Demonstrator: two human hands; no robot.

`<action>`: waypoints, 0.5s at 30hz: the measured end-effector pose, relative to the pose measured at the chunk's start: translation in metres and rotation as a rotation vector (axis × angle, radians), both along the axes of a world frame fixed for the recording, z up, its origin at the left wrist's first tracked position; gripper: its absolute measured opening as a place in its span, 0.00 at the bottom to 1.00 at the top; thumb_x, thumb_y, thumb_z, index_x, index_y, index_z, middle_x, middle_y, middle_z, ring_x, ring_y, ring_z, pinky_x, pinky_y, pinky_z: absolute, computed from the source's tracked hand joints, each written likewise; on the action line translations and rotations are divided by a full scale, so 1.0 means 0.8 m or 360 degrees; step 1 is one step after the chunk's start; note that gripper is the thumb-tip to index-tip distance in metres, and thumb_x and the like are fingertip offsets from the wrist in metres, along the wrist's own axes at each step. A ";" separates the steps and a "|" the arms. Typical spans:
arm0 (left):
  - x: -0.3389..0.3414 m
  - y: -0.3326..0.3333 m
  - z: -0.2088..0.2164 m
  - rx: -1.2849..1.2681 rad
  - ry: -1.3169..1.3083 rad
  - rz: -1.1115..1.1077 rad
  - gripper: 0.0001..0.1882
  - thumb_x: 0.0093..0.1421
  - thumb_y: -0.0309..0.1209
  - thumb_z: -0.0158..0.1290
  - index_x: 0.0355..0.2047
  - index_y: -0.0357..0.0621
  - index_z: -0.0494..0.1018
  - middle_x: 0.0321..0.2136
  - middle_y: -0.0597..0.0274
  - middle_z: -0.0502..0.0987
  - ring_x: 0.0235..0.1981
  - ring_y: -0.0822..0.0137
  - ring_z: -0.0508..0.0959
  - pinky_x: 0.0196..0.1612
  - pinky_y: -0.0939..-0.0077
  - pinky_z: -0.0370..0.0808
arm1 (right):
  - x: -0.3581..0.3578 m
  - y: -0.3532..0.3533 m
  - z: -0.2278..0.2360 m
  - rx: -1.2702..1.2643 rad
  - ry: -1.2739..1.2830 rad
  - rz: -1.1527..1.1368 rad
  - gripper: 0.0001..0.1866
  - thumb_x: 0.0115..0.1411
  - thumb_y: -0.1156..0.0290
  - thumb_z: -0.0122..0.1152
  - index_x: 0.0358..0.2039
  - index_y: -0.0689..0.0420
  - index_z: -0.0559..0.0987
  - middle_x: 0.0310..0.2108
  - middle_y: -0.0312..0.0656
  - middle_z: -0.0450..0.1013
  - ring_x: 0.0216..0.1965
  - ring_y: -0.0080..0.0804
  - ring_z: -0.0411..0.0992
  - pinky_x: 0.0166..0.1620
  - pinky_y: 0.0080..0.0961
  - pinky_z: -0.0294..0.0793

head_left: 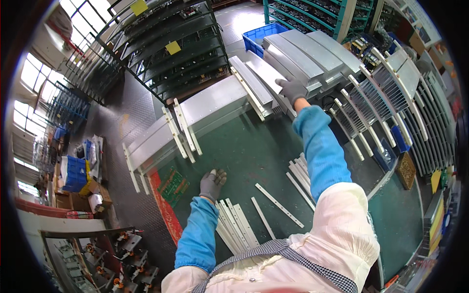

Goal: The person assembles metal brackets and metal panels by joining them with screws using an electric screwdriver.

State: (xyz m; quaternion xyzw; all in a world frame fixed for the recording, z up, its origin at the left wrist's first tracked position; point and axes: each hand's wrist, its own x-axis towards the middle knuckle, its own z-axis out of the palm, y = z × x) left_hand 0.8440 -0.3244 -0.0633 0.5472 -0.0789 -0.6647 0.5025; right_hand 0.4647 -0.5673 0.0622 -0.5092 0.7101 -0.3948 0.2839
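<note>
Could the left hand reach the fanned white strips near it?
Likely yes: the left hand is close to the far ends of the white strips, and nothing visible blocks the way.

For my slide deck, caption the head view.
Gloved right hand at a silver metal piece, left hand near white strips on a green worktable.

The person's left hand (213,184), left of centre, and right hand (293,92), above centre, wear dark grey gloves. Bright blue, gathered oversleeves (323,152) cover both forearms. A cream, creased top (339,219) fills the lower middle, crossed by black-and-white checked straps (337,274).
</note>
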 end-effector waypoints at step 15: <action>-0.242 0.090 0.239 -0.1112 0.0572 -0.0618 0.23 0.62 0.30 0.59 0.56 0.45 0.66 0.48 0.63 0.73 0.50 0.65 0.74 0.55 0.65 0.73 | -0.022 0.510 0.070 -0.0075 -0.0982 0.0737 0.43 0.55 0.57 0.69 0.64 0.67 0.63 0.62 0.50 0.63 0.64 0.40 0.60 0.66 0.34 0.55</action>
